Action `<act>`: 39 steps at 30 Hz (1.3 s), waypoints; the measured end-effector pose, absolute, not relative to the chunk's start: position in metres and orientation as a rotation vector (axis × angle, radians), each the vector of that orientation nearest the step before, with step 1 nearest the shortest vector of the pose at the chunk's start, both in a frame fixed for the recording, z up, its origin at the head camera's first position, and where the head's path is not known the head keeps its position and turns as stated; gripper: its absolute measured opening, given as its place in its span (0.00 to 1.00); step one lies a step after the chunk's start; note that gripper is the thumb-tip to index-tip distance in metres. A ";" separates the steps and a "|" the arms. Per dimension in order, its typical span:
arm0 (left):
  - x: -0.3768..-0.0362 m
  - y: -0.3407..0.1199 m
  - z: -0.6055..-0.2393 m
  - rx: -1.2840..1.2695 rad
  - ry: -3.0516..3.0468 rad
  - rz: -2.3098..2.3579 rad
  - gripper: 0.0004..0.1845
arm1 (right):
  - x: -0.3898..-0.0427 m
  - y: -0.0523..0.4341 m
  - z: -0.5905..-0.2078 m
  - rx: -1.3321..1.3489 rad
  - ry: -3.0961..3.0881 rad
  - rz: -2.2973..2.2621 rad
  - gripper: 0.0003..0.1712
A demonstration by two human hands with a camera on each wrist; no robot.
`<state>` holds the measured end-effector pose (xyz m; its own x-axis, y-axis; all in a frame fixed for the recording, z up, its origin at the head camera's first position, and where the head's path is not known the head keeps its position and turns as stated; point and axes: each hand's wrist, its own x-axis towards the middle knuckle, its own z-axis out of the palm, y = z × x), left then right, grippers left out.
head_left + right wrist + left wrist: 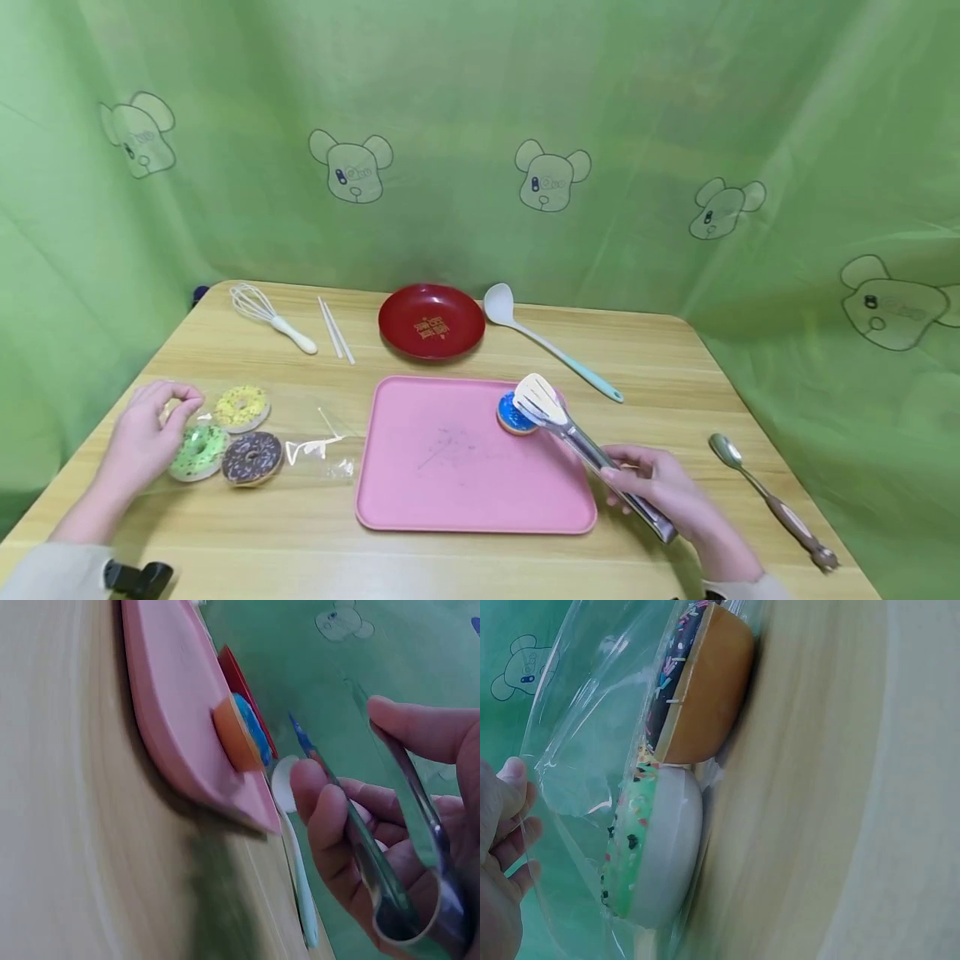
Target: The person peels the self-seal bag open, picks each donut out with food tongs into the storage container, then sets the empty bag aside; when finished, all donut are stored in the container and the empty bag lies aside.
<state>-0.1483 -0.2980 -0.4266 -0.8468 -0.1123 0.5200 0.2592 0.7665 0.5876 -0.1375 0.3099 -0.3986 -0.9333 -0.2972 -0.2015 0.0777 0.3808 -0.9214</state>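
Observation:
My left hand [146, 433] pinches the edge of a clear plastic bag [577, 772] between thumb and fingers. Inside the bag lie a green doughnut [199, 452], a chocolate doughnut with sprinkles [238, 468] and a yellow doughnut [242, 407]. My right hand [660, 487] grips metal tongs [592, 452], one arm under the thumb and the other against the fingers. The tongs' slotted head reaches over the pink tray [465, 500], beside a blue doughnut [513, 415] that sits on it. In the right wrist view the tongs' arms stand apart.
Behind the tray are a red plate [431, 304] and a ladle [551, 346] with a pale blue handle. A whisk [273, 318] and white chopsticks [336, 331] lie at the back left. A spoon [772, 500] lies at the right edge. Green curtain [465, 233] surrounds the table.

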 end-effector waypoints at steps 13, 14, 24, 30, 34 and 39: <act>-0.148 -0.299 -0.425 -0.111 -2.423 -0.931 0.03 | -0.161 0.251 -0.403 -0.414 2.225 -1.630 0.31; -0.148 -0.299 -0.425 -0.105 -2.425 -0.932 0.03 | -0.163 0.245 -0.403 -0.426 2.233 -1.623 0.31; -0.147 -0.295 -0.418 -0.087 -2.461 -0.950 0.06 | -0.172 0.176 -0.404 -0.602 2.311 -1.406 0.22; -0.146 -0.297 -0.414 -0.065 -2.488 -1.000 0.08 | -0.174 0.135 -0.403 -0.720 2.397 -1.262 0.19; -0.147 -0.297 -0.414 -0.052 -2.492 -0.968 0.08 | -0.174 0.112 -0.402 -0.788 2.474 -1.198 0.17; -0.146 -0.297 -0.413 -0.064 -2.486 -0.958 0.08 | -0.175 0.092 -0.401 -0.825 2.554 -1.096 0.14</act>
<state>-0.1461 -0.2971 -0.4127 -0.8873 -0.1228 0.4446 0.2073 0.7549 0.6222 -0.1748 0.0925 -0.4007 -0.8110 -0.5850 0.0006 -0.4035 0.5586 -0.7247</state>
